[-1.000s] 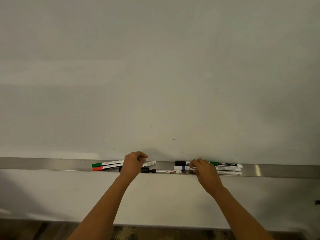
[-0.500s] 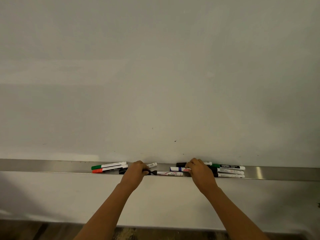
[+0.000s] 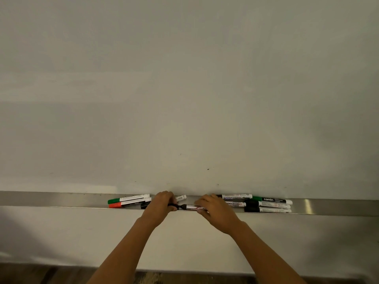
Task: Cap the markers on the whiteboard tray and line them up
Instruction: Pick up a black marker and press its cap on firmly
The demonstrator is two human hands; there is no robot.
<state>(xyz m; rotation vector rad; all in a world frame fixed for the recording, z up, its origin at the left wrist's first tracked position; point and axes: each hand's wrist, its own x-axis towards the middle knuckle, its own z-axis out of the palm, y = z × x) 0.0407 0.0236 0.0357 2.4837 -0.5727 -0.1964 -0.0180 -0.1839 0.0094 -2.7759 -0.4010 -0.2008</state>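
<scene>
A metal tray runs along the foot of the whiteboard. My right hand grips the white barrel of an uncapped black marker at the tray's front edge. My left hand pinches a black cap at that marker's tip. A green-capped marker and a red-capped marker lie left of my hands. To the right lie a green Camlin marker, two black-capped markers and others partly hidden by my right hand.
The whiteboard fills the view above the tray and carries a few small dark specks. Another white marker end pokes out behind my left hand. A wall panel and dark floor lie below.
My right hand has slid left from the right-hand group of markers and taken hold of the uncapped marker. My left hand has dropped to the marker's tip with the cap.
</scene>
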